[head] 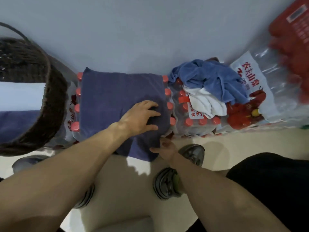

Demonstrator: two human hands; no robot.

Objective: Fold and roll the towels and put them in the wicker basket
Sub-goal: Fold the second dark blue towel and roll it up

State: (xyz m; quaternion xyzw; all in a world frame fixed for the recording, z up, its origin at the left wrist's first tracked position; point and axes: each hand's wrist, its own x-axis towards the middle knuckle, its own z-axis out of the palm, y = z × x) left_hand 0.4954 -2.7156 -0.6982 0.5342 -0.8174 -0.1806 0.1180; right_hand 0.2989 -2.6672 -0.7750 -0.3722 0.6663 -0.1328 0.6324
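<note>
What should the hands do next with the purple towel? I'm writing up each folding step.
Probably lift the hanging near edge and fold it away over the flat part. The purple towel lies spread on the bottle pack; the left hand pins it, the right hand holds its drooping edge.

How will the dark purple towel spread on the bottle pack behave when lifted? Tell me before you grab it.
Probably floppy: the dark purple towel already droops over the front edge of the bottle pack near the right hand. Likely light for its size, since it bunches under the left hand. Its fabric looks unlikely to slip; it won't roll until rolled.
</note>
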